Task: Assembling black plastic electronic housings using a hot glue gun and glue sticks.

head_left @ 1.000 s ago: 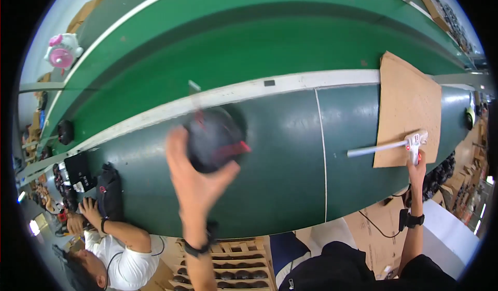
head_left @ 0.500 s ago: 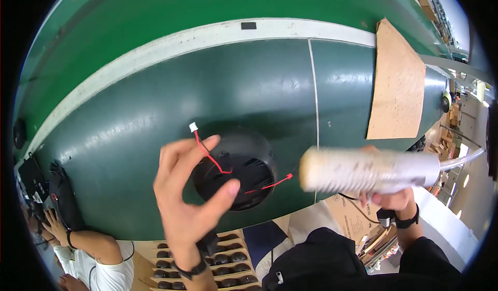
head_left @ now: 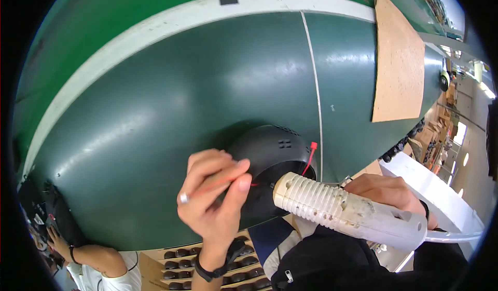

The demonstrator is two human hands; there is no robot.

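A round black plastic housing (head_left: 270, 148) with small vent slots sits at the near edge of the green table. My left hand (head_left: 215, 197) is closed in a pinch on a thin red wire (head_left: 218, 181), its white connector (head_left: 184, 198) sticking out beside the fingers. A second lead with a red connector (head_left: 313, 146) rises from the housing's right side. A white ribbed cylindrical tool (head_left: 332, 208) with a clear hose covers part of the housing, its yellowish end toward it. My right hand (head_left: 381, 190) is curled behind this tool; its fingertips and whatever they grip are hidden.
A brown cardboard sheet (head_left: 399, 65) lies at the table's right end. At lower left, a co-worker's hand (head_left: 61, 245) rests by a dark bag (head_left: 65, 210). Below the table edge, a divided carton (head_left: 150, 275) holds several dark rounded parts.
My left hand has gone from spread fingers to a pinch on the wire. The housing now sits farther right and is tipped. The white tool has swung, its ribbed end now over the housing.
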